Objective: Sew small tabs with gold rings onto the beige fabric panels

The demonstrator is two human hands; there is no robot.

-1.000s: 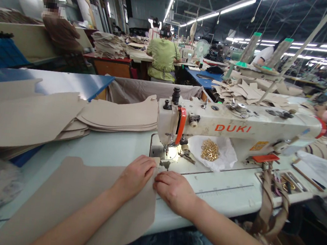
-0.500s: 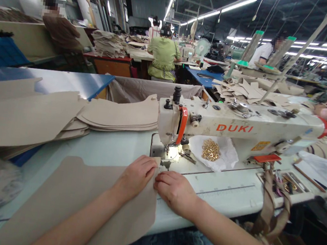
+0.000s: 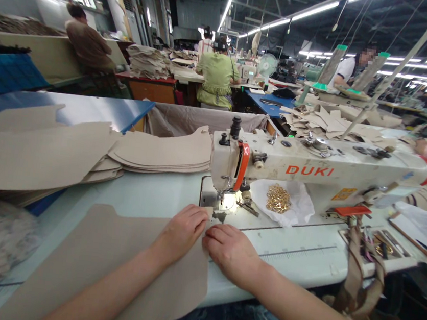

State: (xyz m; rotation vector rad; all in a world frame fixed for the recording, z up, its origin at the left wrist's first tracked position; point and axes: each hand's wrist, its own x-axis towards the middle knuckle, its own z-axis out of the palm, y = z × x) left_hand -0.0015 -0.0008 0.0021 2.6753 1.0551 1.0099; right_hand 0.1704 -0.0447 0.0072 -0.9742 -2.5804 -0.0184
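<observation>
A large tan fabric panel (image 3: 110, 256) lies on the pale sewing table (image 3: 155, 194) in front of me. My left hand (image 3: 184, 231) rests on the panel's right edge, fingers curled down onto it. My right hand (image 3: 232, 252) sits beside it, fingers pinched on the same edge near a small dark piece. Both hands are just in front of the needle of the white DUKI sewing machine (image 3: 313, 166), whose lamp lights the needle plate.
Stacks of tan cut panels (image 3: 83, 150) lie at the left and behind. A white cloth with gold metal rings (image 3: 278, 198) sits under the machine arm. Tan straps (image 3: 359, 269) hang at the right. Other people work at tables farther back.
The view has shifted slightly right and down. Both hands stay on the panel's edge near the needle, with almost no movement.
</observation>
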